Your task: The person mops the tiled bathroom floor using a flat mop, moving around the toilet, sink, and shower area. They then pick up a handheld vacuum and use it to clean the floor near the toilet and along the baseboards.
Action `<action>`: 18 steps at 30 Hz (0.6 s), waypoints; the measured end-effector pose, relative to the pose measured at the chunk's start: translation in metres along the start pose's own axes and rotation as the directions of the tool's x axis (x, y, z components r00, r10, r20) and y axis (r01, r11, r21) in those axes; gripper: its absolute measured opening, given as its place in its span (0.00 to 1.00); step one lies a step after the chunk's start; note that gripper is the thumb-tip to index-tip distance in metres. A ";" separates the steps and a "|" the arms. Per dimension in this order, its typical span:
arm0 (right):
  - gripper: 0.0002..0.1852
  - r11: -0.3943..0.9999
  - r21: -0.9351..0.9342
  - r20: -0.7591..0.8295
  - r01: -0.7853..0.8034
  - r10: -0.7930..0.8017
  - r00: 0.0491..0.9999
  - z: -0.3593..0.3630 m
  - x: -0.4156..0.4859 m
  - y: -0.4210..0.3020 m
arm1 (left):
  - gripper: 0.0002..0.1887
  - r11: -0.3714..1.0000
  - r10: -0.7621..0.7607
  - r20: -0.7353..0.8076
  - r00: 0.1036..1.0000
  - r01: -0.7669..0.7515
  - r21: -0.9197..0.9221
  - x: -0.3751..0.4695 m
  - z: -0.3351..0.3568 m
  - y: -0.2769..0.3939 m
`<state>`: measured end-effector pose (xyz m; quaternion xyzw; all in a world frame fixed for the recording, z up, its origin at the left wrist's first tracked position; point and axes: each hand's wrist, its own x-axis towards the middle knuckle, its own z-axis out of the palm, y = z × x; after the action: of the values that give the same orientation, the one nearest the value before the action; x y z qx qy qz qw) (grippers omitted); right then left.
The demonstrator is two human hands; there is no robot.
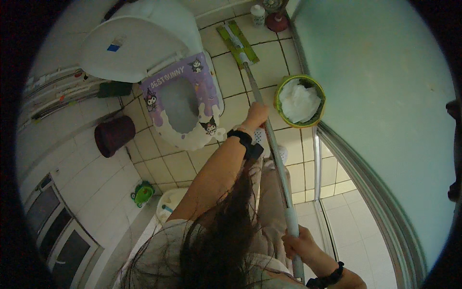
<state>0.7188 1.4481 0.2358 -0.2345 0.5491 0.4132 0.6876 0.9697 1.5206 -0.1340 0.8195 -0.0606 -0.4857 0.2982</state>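
My left hand is closed around the middle of a grey mop handle. Lower down, near the handle's end, my right hand grips it too. At the far end the flat mop head with a green pad lies on the tiled floor, between the toilet and the glass panel. The toilet, its lid raised, has a purple and white cartoon seat cover. To the right of the handle stands a round yellow-green waste bin filled with white paper.
A toilet plunger and a white bottle stand by the far wall. At left are a dark bucket and a green frog-shaped item. A frosted glass panel with a metal track runs along the right.
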 end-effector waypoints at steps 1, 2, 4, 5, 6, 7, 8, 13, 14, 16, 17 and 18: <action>0.07 1.000 -0.003 -0.017 -0.016 0.016 1.000 -0.005 -0.004 0.006 | 0.22 0.970 -0.125 -0.014 0.992 0.120 -0.214 -0.005 0.010 0.002; 0.07 1.000 0.008 -0.021 0.010 -0.010 1.000 -0.010 -0.008 0.012 | 0.24 0.996 0.038 0.037 0.999 -0.041 0.079 -0.012 0.016 0.002; 0.08 0.999 0.034 -0.048 0.036 -0.034 0.998 -0.019 -0.018 0.027 | 0.26 0.885 0.283 0.122 0.951 -0.308 0.350 -0.028 0.029 0.004; 0.08 1.000 0.015 -0.057 0.000 0.001 0.998 -0.023 -0.023 0.034 | 0.26 0.878 0.286 0.141 0.948 -0.318 0.357 -0.042 0.038 0.005; 0.08 0.999 -0.005 -0.067 -0.034 0.034 0.997 -0.026 -0.029 0.042 | 0.26 0.940 0.231 0.087 0.969 -0.246 0.237 -0.056 0.046 0.007; 0.08 0.997 -0.026 -0.079 -0.066 0.064 0.995 -0.029 -0.036 0.049 | 0.26 0.996 0.083 0.031 0.996 -0.083 0.010 -0.072 0.056 0.011; 0.09 0.995 -0.015 -0.078 -0.095 0.093 0.993 -0.031 -0.043 0.058 | 0.26 0.970 -0.062 -0.004 0.998 0.059 -0.236 -0.088 0.066 0.014; 0.06 0.966 -0.108 -0.179 -0.234 0.212 0.961 -0.044 -0.065 0.125 | 0.23 0.966 -0.151 0.102 0.983 0.168 -0.196 -0.154 0.093 0.020; 0.07 0.954 -0.159 -0.131 -0.255 0.235 0.963 -0.054 -0.064 0.145 | 0.23 0.969 -0.166 0.128 0.978 0.186 -0.164 -0.163 0.096 0.020; 0.10 0.660 0.544 0.678 -0.518 0.019 0.735 -0.070 -0.031 0.189 | 0.23 0.939 -0.178 0.200 0.964 0.227 -0.260 -0.175 0.097 0.017; 0.14 0.308 0.592 0.798 -0.745 -0.350 0.490 -0.078 -0.016 0.213 | 0.23 0.917 -0.201 0.241 0.950 0.268 -0.294 -0.179 0.098 0.015; 0.15 0.315 0.605 0.790 -0.731 -0.354 0.500 -0.088 -0.006 0.238 | 0.23 0.934 -0.156 0.219 0.963 0.215 -0.284 -0.182 0.098 0.014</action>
<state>0.4729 1.5086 0.2472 0.5131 0.2985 0.1703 0.7865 0.7957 1.5379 -0.0232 0.7146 0.0645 -0.5922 0.3666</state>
